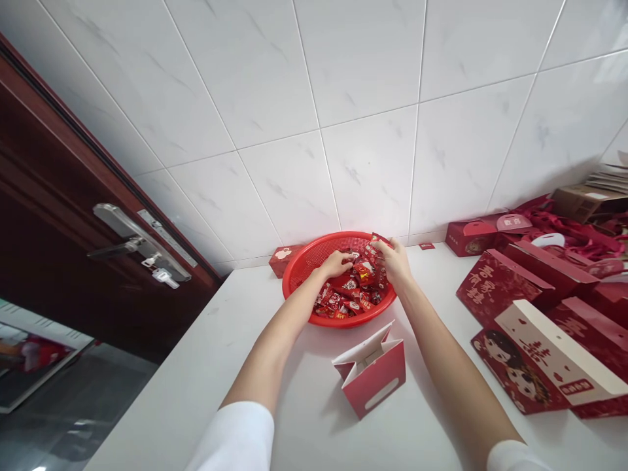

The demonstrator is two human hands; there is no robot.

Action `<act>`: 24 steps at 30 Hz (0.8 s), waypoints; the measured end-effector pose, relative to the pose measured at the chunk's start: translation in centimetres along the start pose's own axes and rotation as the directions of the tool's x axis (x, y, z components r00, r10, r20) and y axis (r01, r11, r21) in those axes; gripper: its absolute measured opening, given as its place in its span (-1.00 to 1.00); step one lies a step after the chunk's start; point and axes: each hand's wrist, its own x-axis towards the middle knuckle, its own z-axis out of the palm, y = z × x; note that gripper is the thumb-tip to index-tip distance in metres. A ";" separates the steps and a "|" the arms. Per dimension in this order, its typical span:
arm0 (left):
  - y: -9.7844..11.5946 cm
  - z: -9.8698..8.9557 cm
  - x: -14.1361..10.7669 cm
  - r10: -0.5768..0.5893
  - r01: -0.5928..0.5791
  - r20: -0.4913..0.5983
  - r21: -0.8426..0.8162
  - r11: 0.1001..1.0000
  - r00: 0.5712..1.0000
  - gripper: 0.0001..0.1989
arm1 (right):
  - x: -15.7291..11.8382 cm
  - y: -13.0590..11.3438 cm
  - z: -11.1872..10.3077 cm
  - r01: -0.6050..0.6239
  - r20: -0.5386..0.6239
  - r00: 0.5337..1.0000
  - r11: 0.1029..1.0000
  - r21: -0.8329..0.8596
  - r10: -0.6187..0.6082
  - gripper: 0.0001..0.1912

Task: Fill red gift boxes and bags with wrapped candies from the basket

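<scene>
A red plastic basket [338,322] stands against the tiled wall, holding many red wrapped candies [343,301]. My left hand [337,263] reaches over its left part, fingers bent down at the candies; whether they grip one is too small to tell. At the basket's right side my right hand [394,260] is closed on a red packet [377,248]. Between my forearms, in front of the basket, an open red and white gift box [375,379] stands upright on the white table [235,327].
Several red gift boxes [500,281] and a cream-topped box [554,353] crowd the right side, with red ribbons behind. A small red box [283,260] sits behind the basket's left. A dark red door [73,196] with a handle is at left.
</scene>
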 end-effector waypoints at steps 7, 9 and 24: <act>-0.7 0.3 1.0 -0.068 0.071 -0.042 0.071 0.995 0.997 -0.84 | -0.1 0.0 0.2 -0.028 0.048 0.999 0.999 0.043 0.026 -0.73; -0.7 0.0 1.0 -0.080 0.083 -0.078 0.032 0.996 0.994 -0.72 | -0.1 0.0 0.1 -0.042 0.067 0.997 0.998 0.057 0.038 -0.71; 4.0 -1.7 -2.6 0.156 -0.174 -0.078 -0.421 0.890 0.985 -0.49 | -0.2 0.0 0.1 -0.130 0.233 0.967 0.985 0.112 0.101 -0.63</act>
